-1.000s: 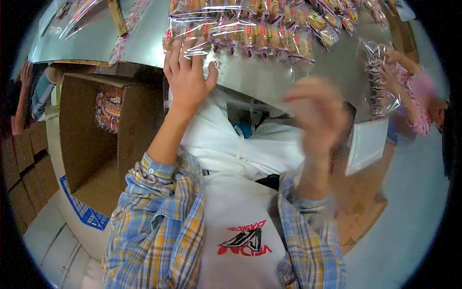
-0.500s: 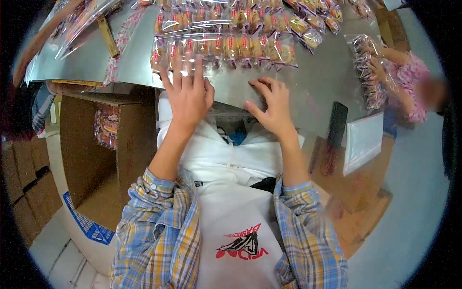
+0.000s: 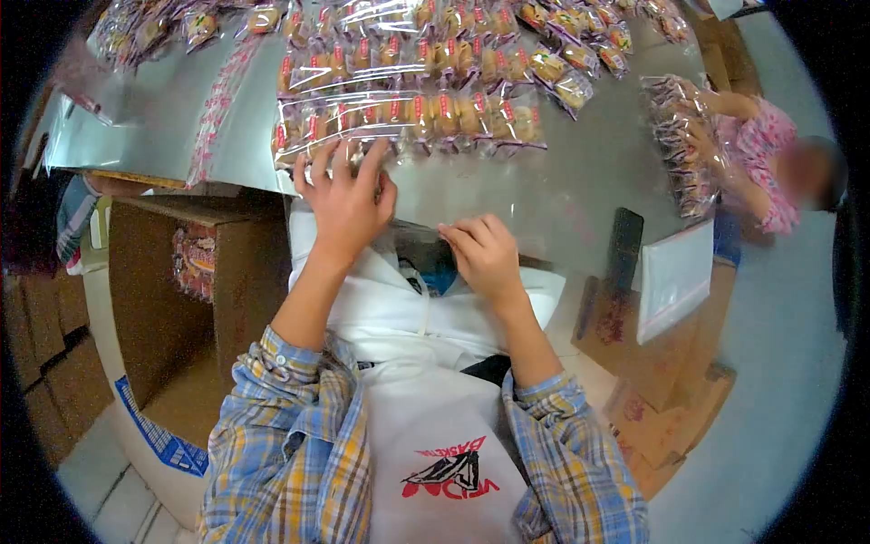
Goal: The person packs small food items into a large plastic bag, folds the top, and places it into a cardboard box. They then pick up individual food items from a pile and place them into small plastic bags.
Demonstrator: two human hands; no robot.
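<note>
In front of me on the metal table lies a clear plastic bag point(image 3: 467, 186) around a row of individually wrapped pastries point(image 3: 444, 120). My left hand point(image 3: 344, 199) has its fingers spread, with the fingertips resting on the near side of the bag at its left end. Close to the table's front edge, my right hand point(image 3: 485, 254) is closed in a pinch, thumb against fingers, on what looks like the bag's loose near edge. The film is transparent, so its exact outline is hard to see.
More rows of wrapped pastries point(image 3: 372, 65) lie behind. At right are a black phone point(image 3: 625, 247), a stack of clear bags point(image 3: 675, 279) and a co-worker's hands point(image 3: 702, 127) on another filled bag. An open cardboard box point(image 3: 254, 299) stands below left.
My right hand has gone from spread fingers to a pinch and moved nearer me. My left hand has come down onto the bag's near side. A plastic sheet at upper left has moved away.
</note>
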